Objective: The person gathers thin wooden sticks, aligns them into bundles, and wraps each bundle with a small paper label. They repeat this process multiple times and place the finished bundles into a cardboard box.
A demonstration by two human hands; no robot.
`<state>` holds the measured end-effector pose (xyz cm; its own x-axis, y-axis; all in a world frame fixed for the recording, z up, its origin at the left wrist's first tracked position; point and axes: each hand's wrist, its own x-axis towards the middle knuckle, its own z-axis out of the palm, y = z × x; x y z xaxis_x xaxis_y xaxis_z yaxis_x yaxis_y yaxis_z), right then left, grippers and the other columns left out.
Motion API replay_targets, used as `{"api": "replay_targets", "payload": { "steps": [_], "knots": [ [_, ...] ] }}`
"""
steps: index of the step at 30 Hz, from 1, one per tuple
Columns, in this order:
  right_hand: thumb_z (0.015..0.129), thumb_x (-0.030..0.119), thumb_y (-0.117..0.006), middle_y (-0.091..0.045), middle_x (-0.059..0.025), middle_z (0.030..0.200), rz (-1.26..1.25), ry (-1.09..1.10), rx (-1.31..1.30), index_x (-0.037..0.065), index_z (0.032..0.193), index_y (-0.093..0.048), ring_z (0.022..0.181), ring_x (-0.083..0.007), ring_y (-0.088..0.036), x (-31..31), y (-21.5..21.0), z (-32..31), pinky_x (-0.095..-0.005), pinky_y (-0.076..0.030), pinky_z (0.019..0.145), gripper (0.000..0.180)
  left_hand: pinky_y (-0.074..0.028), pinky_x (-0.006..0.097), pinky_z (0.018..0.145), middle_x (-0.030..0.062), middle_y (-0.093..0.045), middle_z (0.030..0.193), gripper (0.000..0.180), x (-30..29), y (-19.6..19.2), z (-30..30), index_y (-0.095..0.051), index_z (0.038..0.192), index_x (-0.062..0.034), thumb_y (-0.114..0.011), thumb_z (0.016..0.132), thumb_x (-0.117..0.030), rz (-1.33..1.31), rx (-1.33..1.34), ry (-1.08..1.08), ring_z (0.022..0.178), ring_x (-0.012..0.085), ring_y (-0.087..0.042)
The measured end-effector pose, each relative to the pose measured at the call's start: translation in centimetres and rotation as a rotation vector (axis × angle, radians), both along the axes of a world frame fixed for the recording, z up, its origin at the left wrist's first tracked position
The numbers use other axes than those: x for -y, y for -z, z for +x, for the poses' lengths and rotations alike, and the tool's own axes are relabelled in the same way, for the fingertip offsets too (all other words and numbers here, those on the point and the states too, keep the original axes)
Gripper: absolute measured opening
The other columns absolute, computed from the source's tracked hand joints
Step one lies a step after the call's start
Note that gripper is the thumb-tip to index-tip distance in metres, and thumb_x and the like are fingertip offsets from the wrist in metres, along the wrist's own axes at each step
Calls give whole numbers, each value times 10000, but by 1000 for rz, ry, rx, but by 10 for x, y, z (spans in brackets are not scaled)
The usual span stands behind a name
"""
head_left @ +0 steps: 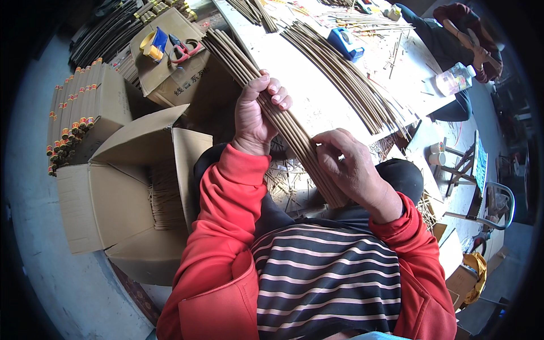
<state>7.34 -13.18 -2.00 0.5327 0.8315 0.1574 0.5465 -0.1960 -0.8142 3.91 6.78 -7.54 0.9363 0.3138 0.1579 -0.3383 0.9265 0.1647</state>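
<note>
A slanting bundle of long brown incense sticks [292, 129] lies across my lap, its far end reaching toward the table edge. My left hand [258, 110] is closed around the upper half, thumb and fingertips wrapped over the sticks. Lower down, my right hand [354, 167] has its fingers curled, with thumb and forefinger pinched at the bundle's right edge. The bundle's near end rests by my right wrist. More loose incense sticks [340, 76] lie in a row on the white table [266, 59] just beyond my hands.
An open carton [127, 195] with sticks inside stands at my left. Behind it, a closed carton [187, 85] carries a tape dispenser [154, 44] and red-handled scissors [184, 51]. A blue tape measure [345, 44] and a clear bottle [455, 79] sit on the table. Another person [467, 37] is far right.
</note>
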Motion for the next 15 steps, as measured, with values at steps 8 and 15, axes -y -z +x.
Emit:
{"api": "replay_targets", "payload": {
  "steps": [8, 15],
  "knots": [
    [827, 86, -603, -557, -74, 671, -199, -263, -1434, -1, 951, -483, 513, -151, -566, -15, 8, -3, -267, -492, 459, 194, -438, 265, 545, 34, -525, 705, 135, 9, -10, 5, -543, 955, -54, -569, 824, -76, 64, 5, 52, 580, 130, -487],
    [767, 132, -630, -554, -71, 640, -432, 43, -177, -44, 939, -483, 538, -150, -567, -15, 33, 3, -277, -472, 474, 287, -468, 300, 554, 43, -554, 681, 183, 13, 1, 11, -555, 956, -85, -603, 785, -41, 292, -463, -266, 594, 156, -541]
  ]
}}
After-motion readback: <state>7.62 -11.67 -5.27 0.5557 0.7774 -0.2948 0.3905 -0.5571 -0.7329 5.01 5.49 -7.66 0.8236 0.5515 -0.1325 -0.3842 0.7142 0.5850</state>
